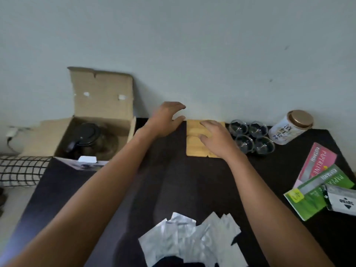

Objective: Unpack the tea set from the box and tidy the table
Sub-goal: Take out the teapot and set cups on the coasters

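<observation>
Silver sachets before upright teapot

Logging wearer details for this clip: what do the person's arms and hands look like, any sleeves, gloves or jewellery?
Both forearms are bare right to the frame's bottom edge; no sleeves show. The left hand and right hand wear no gloves, and no rings, watch or bracelets are visible on fingers or wrists.

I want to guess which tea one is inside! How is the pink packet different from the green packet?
The pink packet lies nearer the wall; the green packet lies nearer the person. The green packet overlaps the pink packet's lower end, and a small silver pouch lies on the green one. The green one has a yellow sticker; none shows on the pink one. Both are flat, tilted, and printed with similar lettering.
</observation>
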